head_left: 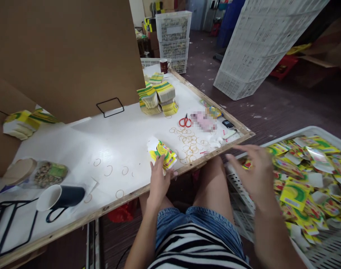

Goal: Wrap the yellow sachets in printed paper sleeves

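Observation:
On the white table (83,149), several yellow-and-green printed packets (163,152) lie in a small loose pile close to the front edge. My left hand (160,173) has its fingers on their near side, gripping them. My right hand (256,172), smeared a little by motion, is over the left rim of a white crate (313,130). Its index finger and thumb are spread, and no object shows between them. Many loose yellow packets (295,192) of the same look fill that crate. Thin rubber bands (190,144) are scattered right of my left hand's pile.
Bundled packets (156,93) are stacked at the back, near red-handled scissors (185,121). Leftward are a dark mug (61,197) on its side, a bag of brown pieces (50,172) and a black wire rack (13,220). Tall white crates (265,45) stand on the floor.

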Demonstrator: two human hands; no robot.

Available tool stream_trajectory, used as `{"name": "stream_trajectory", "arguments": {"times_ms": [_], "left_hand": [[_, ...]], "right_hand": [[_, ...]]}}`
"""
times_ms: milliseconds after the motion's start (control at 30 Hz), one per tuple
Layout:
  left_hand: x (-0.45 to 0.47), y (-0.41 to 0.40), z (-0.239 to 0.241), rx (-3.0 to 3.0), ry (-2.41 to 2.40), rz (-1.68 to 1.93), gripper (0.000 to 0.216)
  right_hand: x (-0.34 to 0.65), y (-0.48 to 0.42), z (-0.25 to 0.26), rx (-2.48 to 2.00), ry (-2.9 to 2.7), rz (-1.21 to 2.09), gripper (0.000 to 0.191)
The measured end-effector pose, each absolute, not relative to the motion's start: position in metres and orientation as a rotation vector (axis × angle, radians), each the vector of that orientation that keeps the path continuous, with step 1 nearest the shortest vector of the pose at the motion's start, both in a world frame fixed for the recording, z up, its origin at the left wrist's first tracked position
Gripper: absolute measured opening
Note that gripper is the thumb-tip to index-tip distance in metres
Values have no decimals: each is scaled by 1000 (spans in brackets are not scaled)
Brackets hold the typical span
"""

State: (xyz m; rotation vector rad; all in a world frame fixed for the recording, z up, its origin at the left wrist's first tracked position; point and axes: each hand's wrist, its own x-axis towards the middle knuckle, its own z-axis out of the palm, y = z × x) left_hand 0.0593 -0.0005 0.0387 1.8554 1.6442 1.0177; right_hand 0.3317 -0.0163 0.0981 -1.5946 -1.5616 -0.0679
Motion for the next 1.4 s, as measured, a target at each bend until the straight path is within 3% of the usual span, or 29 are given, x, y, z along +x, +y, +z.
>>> {"name": "stream_trajectory", "arguments": {"times_ms": [167,267,400,533,667,1000,1233,1333,1400], "left_hand": [[59,-4,27,1983,1564,890,53],[53,-8,27,1949,1501,884,51],[47,-13,32,1758,1454,1106,42],[51,-13,40,1218,1334,1523,47],[59,-10,47,890,962,1375,49],[53,-20,57,813,887,1324,51],[61,-19,56,907,1139,1405,53],[62,-25,64,994,1155,1417,65],[59,-29,70,1051,1114,1354,70]], "right_hand": [[241,35,41,-1534,-1690,510,21],[201,54,22,-1559,-1703,625,18],[199,47,25,-1496,-1508,668,16],[212,22,42,-1251,-1117,1130,27],[207,2,56,-1047,-837,1452,38],[203,-12,65,-1143,-1165,1361,38],[194,-19,60,-1273,-1225,1157,24],[195,-18,60,-1267,-1234,1080,20],[199,-17,62,-1190,-1289,1108,37]]}}
